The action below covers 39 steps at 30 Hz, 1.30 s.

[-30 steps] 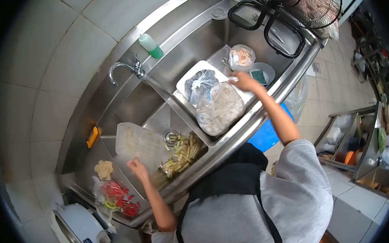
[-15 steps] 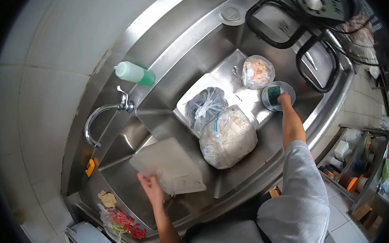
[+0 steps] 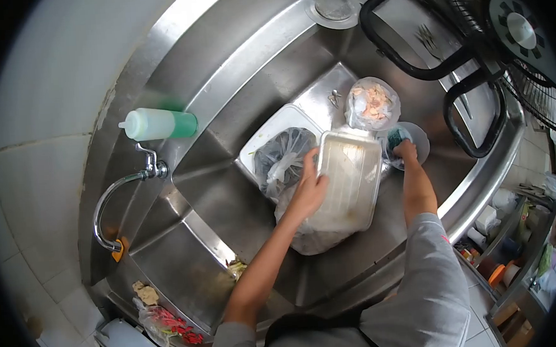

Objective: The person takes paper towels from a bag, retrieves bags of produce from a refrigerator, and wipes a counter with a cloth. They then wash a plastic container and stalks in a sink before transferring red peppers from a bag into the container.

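My left hand (image 3: 311, 190) grips the near edge of a translucent rectangular plastic container (image 3: 353, 181), thumb and fingers closed on its rim. The container is tilted over a large clear plastic bag (image 3: 320, 238) with pale contents. My right hand (image 3: 406, 153) is closed on a dark green scouring sponge (image 3: 395, 137) inside a round clear bowl (image 3: 421, 142). Beside that bowl sits a bagged tub (image 3: 373, 103) with orange-pink pieces. A grey knotted plastic bag (image 3: 286, 154) lies on a white tray (image 3: 254, 140), partly behind my left hand.
A green soap bottle (image 3: 160, 124) lies by the faucet (image 3: 108, 203) on the sink's rim. A black fan (image 3: 517, 31) with tubular legs stands at the right, beside several forks (image 3: 429, 37). Red chillies (image 3: 179, 322) in a bag are at the lower left. Food scraps (image 3: 236, 268) lie near the divider.
My left hand has lifted the plastic container from the left basin and carried it right, above the large bag. My right hand stays at the bowl, with the sponge pushed lower and more tilted.
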Tool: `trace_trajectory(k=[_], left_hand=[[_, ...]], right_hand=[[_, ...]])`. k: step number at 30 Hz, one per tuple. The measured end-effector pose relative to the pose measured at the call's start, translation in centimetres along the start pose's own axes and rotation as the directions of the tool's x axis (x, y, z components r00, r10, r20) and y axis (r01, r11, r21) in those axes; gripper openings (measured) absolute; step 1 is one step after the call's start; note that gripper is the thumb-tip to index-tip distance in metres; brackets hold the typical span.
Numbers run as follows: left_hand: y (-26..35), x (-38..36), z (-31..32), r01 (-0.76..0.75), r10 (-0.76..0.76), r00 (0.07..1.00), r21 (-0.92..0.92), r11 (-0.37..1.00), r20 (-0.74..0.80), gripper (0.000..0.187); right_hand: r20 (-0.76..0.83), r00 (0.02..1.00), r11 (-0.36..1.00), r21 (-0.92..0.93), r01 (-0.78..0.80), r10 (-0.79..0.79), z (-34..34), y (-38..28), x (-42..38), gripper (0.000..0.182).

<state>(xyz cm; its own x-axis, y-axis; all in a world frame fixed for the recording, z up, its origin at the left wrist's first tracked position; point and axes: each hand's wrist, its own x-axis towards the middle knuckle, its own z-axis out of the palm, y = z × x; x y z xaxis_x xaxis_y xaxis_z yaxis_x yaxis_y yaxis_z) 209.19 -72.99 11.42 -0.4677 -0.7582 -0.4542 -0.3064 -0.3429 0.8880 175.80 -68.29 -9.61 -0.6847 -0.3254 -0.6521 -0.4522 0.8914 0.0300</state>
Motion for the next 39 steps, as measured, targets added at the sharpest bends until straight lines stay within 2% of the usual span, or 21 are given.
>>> trace_trajectory(k=[2,5,7,8,10,13,15,18,20,23,25,26,27,30,31,32,33,34,35,37,39], left_hand=[[-4.2,3.1,3.1,-0.181,0.19,0.98,0.142,0.973,-0.053,0.058],[-2.9,3.2,5.8,-0.06,0.081,0.991,0.196,0.979,-0.104,0.062],[-2.0,2.3,6.8,-0.014,0.031,0.993,0.147,0.989,-0.113,0.06],[-1.5,1.5,6.7,0.029,-0.017,0.994,0.109,0.994,-0.106,0.059],[-0.4,-0.6,5.6,-0.001,0.014,0.984,0.072,0.997,-0.18,0.057],[-1.3,-5.4,1.8,-0.089,0.087,0.949,0.008,0.996,-0.304,0.052],[-1.2,-9.3,-2.1,-0.2,0.199,0.886,0.044,0.979,-0.418,0.046],[-0.8,-16.6,-6.8,-0.135,0.124,0.85,0.015,0.991,-0.511,0.049],[-1.6,-20.4,-9.2,-0.354,0.247,0.761,-0.065,0.933,-0.6,0.051],[-2.4,-25.7,-12.5,-0.395,0.152,0.712,-0.213,0.894,-0.685,0.056],[-4.8,-26.7,-14.0,-0.476,-0.041,0.606,-0.404,0.781,-0.794,0.056],[-5.7,-27.6,-16.5,-0.502,0.023,0.647,-0.402,0.766,-0.762,0.056],[-5.0,-29.3,-17.8,-0.482,0.003,0.621,-0.38,0.79,-0.784,0.057],[-8.6,-30.3,-21.1,-0.356,-0.205,0.701,-0.585,0.729,-0.683,0.054],[-9.2,-30.3,-21.7,-0.366,-0.201,0.698,-0.583,0.725,-0.688,0.054],[-10.2,-29.9,-22.3,-0.334,-0.215,0.717,-0.597,0.729,-0.664,0.053],[-11.1,-29.6,-22.5,-0.293,-0.235,0.738,-0.615,0.732,-0.633,0.053],[-11.6,-29.1,-22.8,-0.31,-0.23,0.744,-0.63,0.712,-0.627,0.054],[-11.7,-28.7,-22.9,-0.317,-0.224,0.746,-0.631,0.708,-0.627,0.054],[-11.6,-27.9,-23.4,-0.31,-0.236,0.764,-0.661,0.683,-0.601,0.055],[-11.4,-26.9,-24.0,-0.301,-0.246,0.752,-0.651,0.697,-0.611,0.056]], right_hand=[[0.114,0.992,0.957,-0.277,0.083,-0.053,-3.9,-0.2,-1.3,0.047],[0.435,0.9,0.767,-0.579,0.276,0.005,-11.5,-2.5,-4.7,0.05],[0.472,0.881,0.71,-0.613,0.346,-0.022,-16.2,-3.3,-8.6,0.051],[0.58,0.784,0.652,-0.51,0.561,-0.221,-18.0,-3.3,-10.2,0.049],[0.595,0.748,0.717,-0.38,0.584,-0.295,-20.0,-4.6,-18.2,0.04],[0.377,0.722,0.553,-0.47,0.689,-0.58,-19.0,-6.4,-30.9,0.043],[0.252,0.576,0.425,-0.466,0.776,-0.777,-17.0,-6.5,-34.6,0.038],[0.068,0.535,0.466,-0.406,0.786,-0.842,-15.6,-8.1,-44.9,0.044],[0.063,0.454,0.416,-0.308,0.856,-0.889,-13.8,-9.5,-51.0,0.039],[-0.104,0.021,0.052,-0.304,0.951,-0.994,-5.1,-12.8,-56.2,0.046],[0.211,0.044,-0.047,-0.407,0.912,-0.977,-1.5,-15.3,-60.2,0.06],[0.258,-0.036,-0.114,-0.292,0.95,-0.965,-0.2,-16.6,-61.1,0.05],[0.255,-0.041,-0.119,-0.301,0.946,-0.966,0.7,-17.7,-61.2,0.05],[-0.166,-0.066,-0.047,-0.12,0.992,-0.984,1.9,-22.2,-59.1,0.025],[-0.331,-0.069,-0.063,-0.029,0.998,-0.941,1.3,-24.4,-57.2,0.019],[-0.318,-0.029,0.019,-0.144,0.989,-0.948,0.6,-26.8,-54.8,0.02],[-0.435,-0.047,0.093,-0.295,0.951,-0.899,-0.3,-28.7,-54.6,0.024],[-0.532,-0.196,0.052,-0.414,0.909,-0.824,-0.8,-30.3,-54.4,0.026],[-0.532,-0.203,0.05,-0.422,0.905,-0.822,-1.1,-32.6,-52.9,0.026],[-0.416,-0.531,-0.037,-0.761,0.647,-0.738,-1.2,-36.9,-48.7,0.028],[-0.35,-0.481,-0.043,-0.772,0.634,-0.804,-2.2,-38.5,-47.9,0.026]])
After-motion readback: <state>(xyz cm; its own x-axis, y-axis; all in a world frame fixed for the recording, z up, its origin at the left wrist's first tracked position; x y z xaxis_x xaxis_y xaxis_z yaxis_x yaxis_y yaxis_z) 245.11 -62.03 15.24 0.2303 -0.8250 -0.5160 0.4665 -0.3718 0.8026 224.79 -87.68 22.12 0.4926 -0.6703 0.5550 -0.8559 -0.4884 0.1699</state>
